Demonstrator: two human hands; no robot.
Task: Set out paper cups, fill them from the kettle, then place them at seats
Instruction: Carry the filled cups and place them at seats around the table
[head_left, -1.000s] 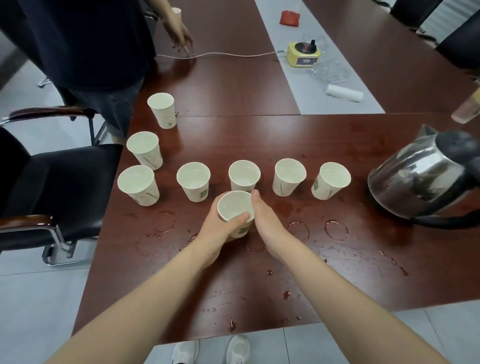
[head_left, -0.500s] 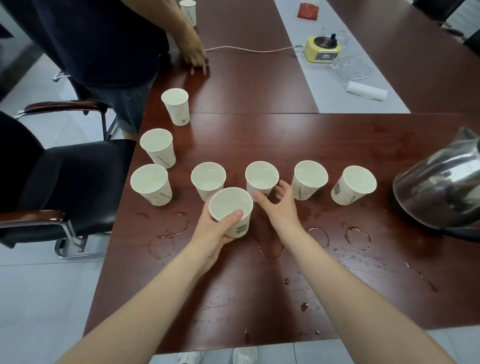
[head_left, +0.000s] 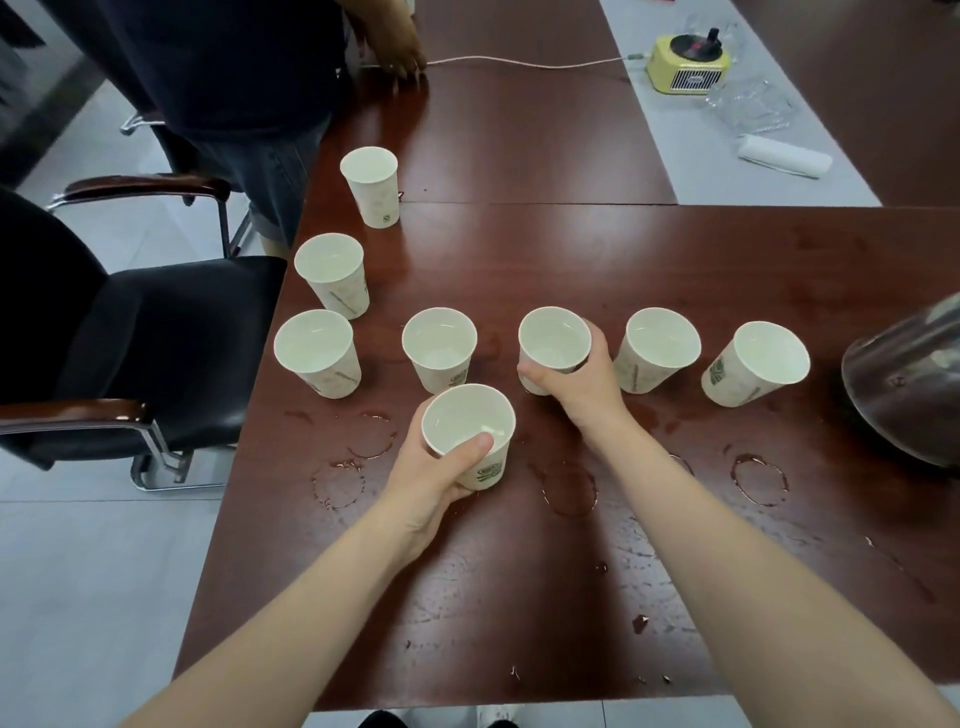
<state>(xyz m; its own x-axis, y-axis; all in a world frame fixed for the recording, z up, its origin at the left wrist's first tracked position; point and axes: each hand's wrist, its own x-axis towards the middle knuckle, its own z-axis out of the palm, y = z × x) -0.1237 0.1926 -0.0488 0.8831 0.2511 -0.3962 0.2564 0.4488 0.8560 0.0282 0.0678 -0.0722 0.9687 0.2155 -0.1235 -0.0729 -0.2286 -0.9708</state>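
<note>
Since half a second ago our right hand (head_left: 576, 387) has closed the gap to the middle cup (head_left: 554, 338) of the row. Its fingers now curl round the far side and the thumb lies across the near wall, with the cup's base on the table (head_left: 571, 249). Our right forearm runs in straight from lower right. Our left hand (head_left: 434, 470) is unchanged: it grips the near cup (head_left: 465, 423), thumb over the front wall just below the rim, fingers wrapped behind. We cannot tell whether this cup is lifted or resting on the wood. It sits in front of the row, between the second cup (head_left: 439, 340) and the gripped one. At the right edge the kettle (head_left: 904, 384) stands apart from both hands. We note water rings (head_left: 758, 478) on the tabletop near us.
</note>
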